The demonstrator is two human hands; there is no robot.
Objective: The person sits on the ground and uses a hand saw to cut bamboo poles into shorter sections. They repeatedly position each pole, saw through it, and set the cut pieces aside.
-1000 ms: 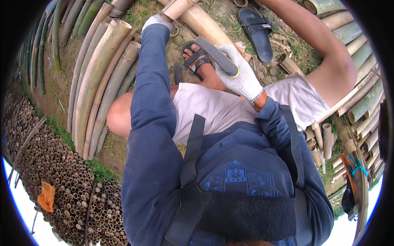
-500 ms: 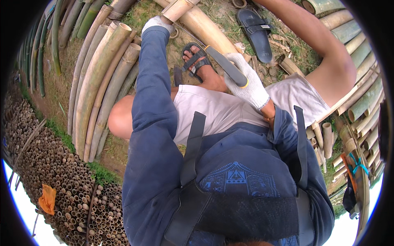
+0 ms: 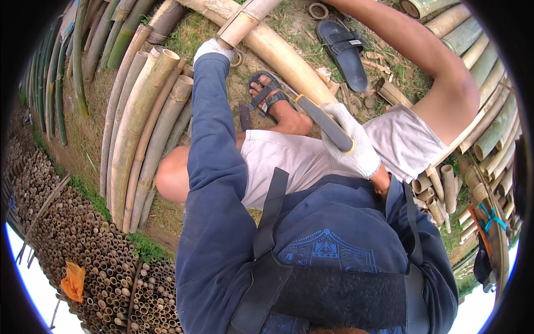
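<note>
My right hand (image 3: 356, 143), in a white knit glove, is closed round the grey and yellow handle of a hand saw (image 3: 324, 123). Its thin blade, seen nearly edge-on, runs up and left toward a bamboo pole (image 3: 245, 23). That pole lies across a thicker, pale bamboo pole (image 3: 283, 58). At the near end of the crossing pole is my gloved left hand (image 3: 214, 50), closed on it; its fingers are mostly hidden. Where the blade's tip meets the bamboo is hard to make out.
My sandalled foot (image 3: 267, 96) is beside the thick pole, with a loose black sandal (image 3: 345, 55) beyond it. Long bamboo poles (image 3: 136, 133) lie at left, more cut bamboo (image 3: 489, 128) at right. A large bamboo stack (image 3: 72, 234) fills the lower left.
My right hand has drawn the saw back toward my body and a little right. My left hand stays at the bamboo's end. The whole view has shifted slightly.
</note>
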